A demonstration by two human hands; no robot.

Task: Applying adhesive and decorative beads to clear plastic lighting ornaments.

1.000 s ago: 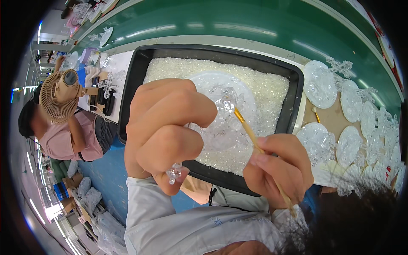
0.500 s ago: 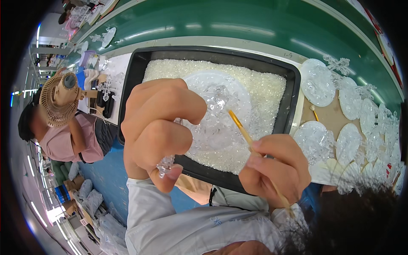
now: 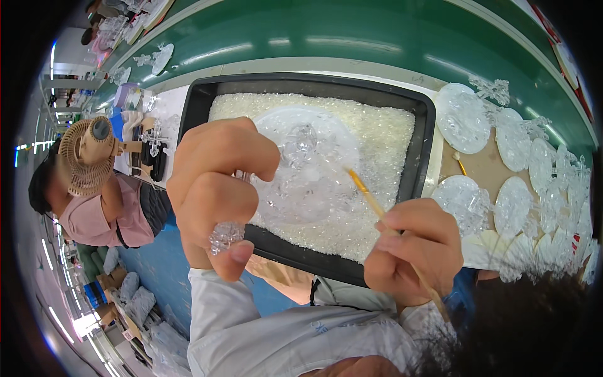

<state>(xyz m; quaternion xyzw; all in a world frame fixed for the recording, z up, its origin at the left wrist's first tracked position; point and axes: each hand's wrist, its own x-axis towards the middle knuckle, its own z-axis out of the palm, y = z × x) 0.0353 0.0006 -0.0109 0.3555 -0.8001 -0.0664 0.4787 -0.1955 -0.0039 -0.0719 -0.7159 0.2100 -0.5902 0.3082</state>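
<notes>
Above a black tray [image 3: 422,164] of clear granules, a transparent round ornament [image 3: 306,164] glitters with crystal-like lumps. Left hand [image 3: 217,191] is curled tight around its edge, thumb pinching a small clear cluster [image 3: 225,235]. Right hand [image 3: 413,250] grips a thin yellow-tipped brush [image 3: 375,207], touching the ornament.

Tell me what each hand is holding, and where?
The left hand grips a clear round ornament by its left edge; the right hand pinches a thin brush mid-handle.

A long workbench in a lit workshop

A green bench surface [image 3: 352,31] reflects strip lights; a blue floor [image 3: 157,264] lies below, with a co-worker [image 3: 94,207] and tan fan [image 3: 88,154] at left.
</notes>
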